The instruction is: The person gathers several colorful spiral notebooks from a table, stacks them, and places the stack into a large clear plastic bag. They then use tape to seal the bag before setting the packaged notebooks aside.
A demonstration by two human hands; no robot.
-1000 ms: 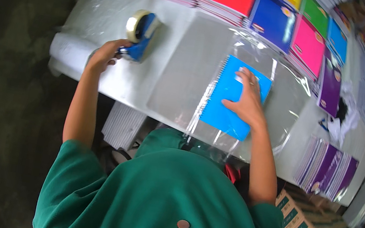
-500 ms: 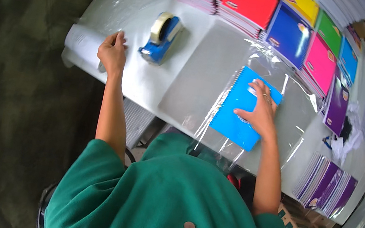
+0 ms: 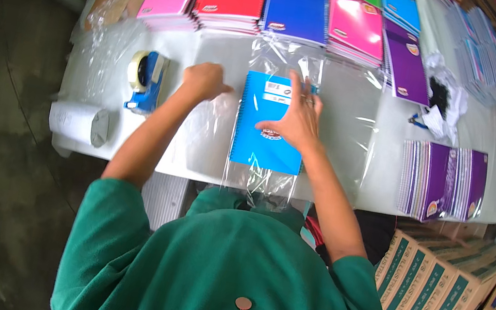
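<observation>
Blue notebook lay centre frame, clear film around it; right hand spread fingers wide over it; left hand upper centre-left, fingers curled, hold unclear; slack film risked wrinkling, notebook skewing, if right hand slipped

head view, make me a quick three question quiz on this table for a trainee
1. True or false: the right hand is over the light blue spiral notebook.
2. What stands just to the left of the left hand?
3. What colour are the covers of the notebook bundle nearest the front right corner of the table: a) green, b) purple, c) orange?

Key: 1. True. 2. The blue tape dispenser. 3. b.
</observation>
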